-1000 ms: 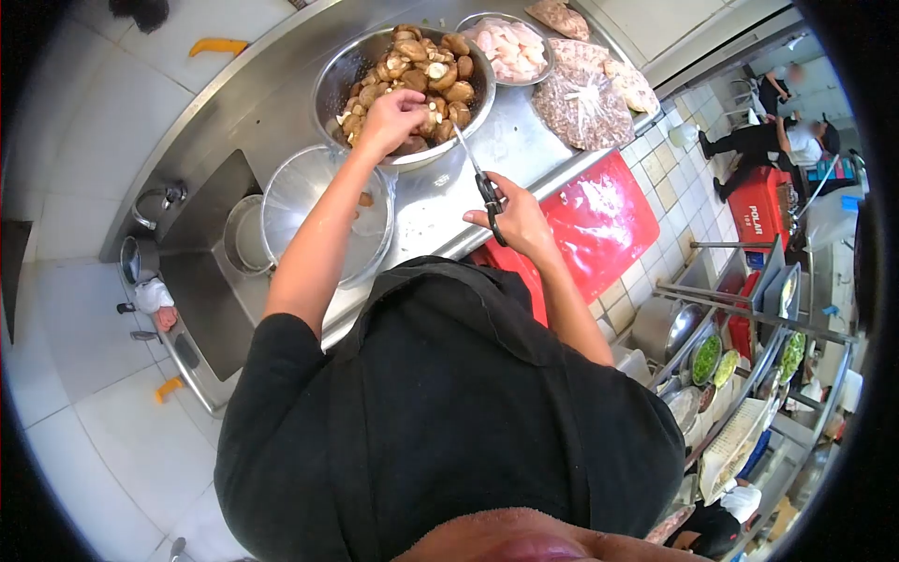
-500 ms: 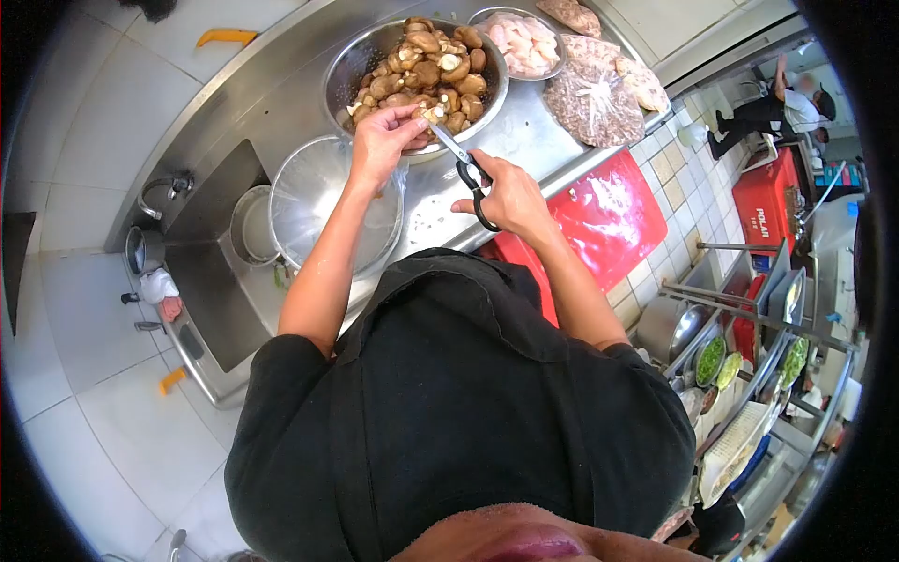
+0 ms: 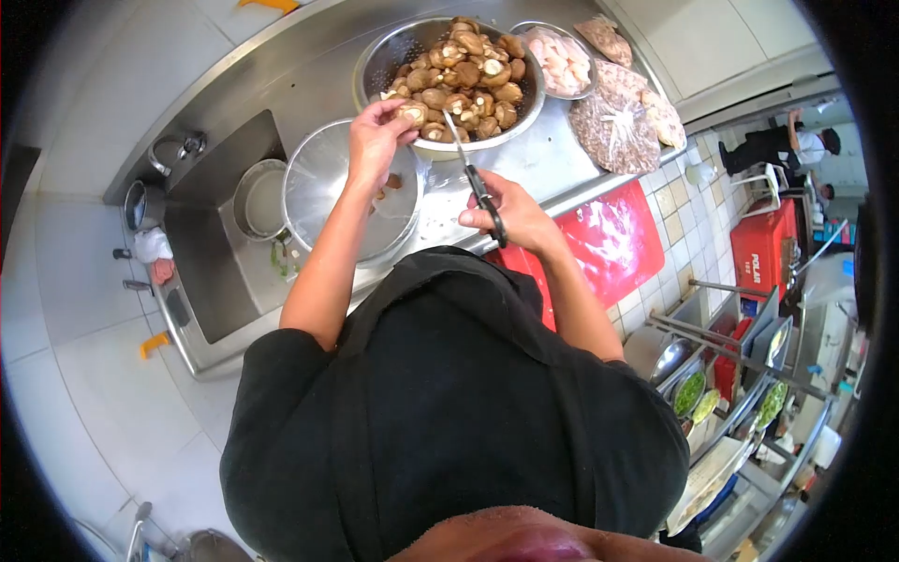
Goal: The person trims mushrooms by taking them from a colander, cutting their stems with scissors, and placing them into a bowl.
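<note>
My left hand (image 3: 376, 140) pinches a brown mushroom (image 3: 410, 114) at the near left rim of a metal colander (image 3: 378, 67) heaped with mushrooms (image 3: 468, 70). The mushroom's pale underside faces up. In my right hand (image 3: 513, 214) is a pair of black-handled scissors (image 3: 479, 187), blades pointing toward the colander. The blade tips lie to the right of the held mushroom, apart from it. Below my left hand stands a round bowl lined with clear plastic (image 3: 314, 192), with a few brown pieces (image 3: 391, 182) in it.
Bowl of pale raw meat (image 3: 560, 58) and bagged minced-looking food (image 3: 613, 131) stand right of the colander. A sink (image 3: 211, 281) holding a pot (image 3: 260, 199) lies left. Red plastic-covered surface (image 3: 613, 244) is right of my body; another person (image 3: 782, 148) stands farther off.
The scissors have come away from the mushroom in my left hand. My left hand has turned the mushroom slightly. The whole view has shifted as my head moved.
</note>
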Tool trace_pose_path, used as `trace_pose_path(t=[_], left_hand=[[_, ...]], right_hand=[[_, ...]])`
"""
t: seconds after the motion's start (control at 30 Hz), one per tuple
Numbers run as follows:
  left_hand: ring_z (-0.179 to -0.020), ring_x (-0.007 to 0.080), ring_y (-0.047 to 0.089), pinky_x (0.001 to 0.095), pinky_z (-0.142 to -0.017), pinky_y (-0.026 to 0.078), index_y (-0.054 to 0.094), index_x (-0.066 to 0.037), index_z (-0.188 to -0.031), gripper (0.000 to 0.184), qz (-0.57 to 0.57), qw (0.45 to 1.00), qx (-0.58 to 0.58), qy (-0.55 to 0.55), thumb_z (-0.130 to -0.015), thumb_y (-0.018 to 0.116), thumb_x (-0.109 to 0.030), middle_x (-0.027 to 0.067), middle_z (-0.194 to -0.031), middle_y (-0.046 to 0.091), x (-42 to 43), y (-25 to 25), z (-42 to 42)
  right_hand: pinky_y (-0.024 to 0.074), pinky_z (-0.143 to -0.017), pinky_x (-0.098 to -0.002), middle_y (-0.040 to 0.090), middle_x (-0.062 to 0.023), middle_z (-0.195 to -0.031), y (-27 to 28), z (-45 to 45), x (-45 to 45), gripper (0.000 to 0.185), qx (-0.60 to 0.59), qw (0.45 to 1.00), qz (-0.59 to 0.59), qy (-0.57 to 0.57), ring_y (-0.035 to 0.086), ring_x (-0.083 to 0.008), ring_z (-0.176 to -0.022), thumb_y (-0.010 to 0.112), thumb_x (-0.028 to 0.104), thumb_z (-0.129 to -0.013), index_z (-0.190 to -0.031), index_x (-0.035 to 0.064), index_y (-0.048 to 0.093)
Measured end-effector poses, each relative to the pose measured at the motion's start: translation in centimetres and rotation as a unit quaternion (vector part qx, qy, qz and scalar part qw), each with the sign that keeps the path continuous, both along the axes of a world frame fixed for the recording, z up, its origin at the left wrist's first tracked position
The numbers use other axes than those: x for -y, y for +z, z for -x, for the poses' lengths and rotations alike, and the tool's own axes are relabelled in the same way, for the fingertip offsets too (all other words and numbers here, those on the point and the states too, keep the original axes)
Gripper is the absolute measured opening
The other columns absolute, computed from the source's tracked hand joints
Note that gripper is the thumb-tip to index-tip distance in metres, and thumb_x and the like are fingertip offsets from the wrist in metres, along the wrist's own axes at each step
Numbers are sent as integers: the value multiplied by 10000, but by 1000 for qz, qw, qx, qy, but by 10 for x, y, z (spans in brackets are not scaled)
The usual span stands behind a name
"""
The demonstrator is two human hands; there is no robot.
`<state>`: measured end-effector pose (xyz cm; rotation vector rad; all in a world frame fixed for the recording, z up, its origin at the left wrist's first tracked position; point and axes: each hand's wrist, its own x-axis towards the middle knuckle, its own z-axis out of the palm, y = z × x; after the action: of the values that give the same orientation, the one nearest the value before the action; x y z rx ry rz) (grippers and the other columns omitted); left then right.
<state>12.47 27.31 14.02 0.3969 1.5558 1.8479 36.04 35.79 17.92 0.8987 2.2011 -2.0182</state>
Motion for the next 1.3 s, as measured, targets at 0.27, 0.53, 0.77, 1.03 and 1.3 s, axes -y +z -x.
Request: trace_pose_path(t=[0.27, 0.53, 0.77, 1.03, 1.3], left_hand=[[-839, 184, 707, 283, -704, 608, 598, 69, -1044, 218, 34, 992, -55, 112, -905, 713, -52, 145, -995, 687, 62, -1, -10], [-778, 173, 715, 290, -639, 590, 640, 82, -1028, 251, 59, 987, 16, 148, -890, 746, -99, 172, -989, 701, 113, -30, -13], [-1049, 352, 630, 415, -951, 485, 715, 0, -1072, 388, 288, 862, -412, 74, -831, 784, -296, 162, -1078, 698, 114, -39, -7], [-1012, 365, 676, 438, -880, 551, 737, -2, -1017, 367, 406, 668, -578, -234, -782, 795, -277, 202, -1081, 712, -54, 4, 36], [-949, 236, 720, 363, -779, 613, 679, 58, -1122, 278, 253, 927, -178, -211, -881, 675, -82, 144, -1057, 725, -57, 16, 69]], right_hand=[[500, -876, -352, 640, -164, -1113, -11, 49, 33, 1071, 3, 992, -24, 121, 609, -242, -992, 902, 517, -665, -1475, -17, 447], [518, -733, -357, 678, -124, -830, -36, 69, 36, 923, 82, 978, -20, 188, 664, -218, -813, 905, 497, -662, -1367, -6, 586], [468, -548, -285, 635, -58, -731, -28, 28, 18, 793, 86, 985, -70, 132, 606, -127, -610, 901, 336, -718, -1352, -26, 591], [464, -548, -291, 632, -62, -749, 19, -14, -4, 804, 55, 997, -53, 31, 576, -125, -597, 893, 312, -734, -1367, -56, 560], [516, -829, -371, 704, -160, -957, 23, -14, -9, 812, 33, 971, -227, -66, 676, -269, -899, 894, 343, -717, -1360, -23, 559]])
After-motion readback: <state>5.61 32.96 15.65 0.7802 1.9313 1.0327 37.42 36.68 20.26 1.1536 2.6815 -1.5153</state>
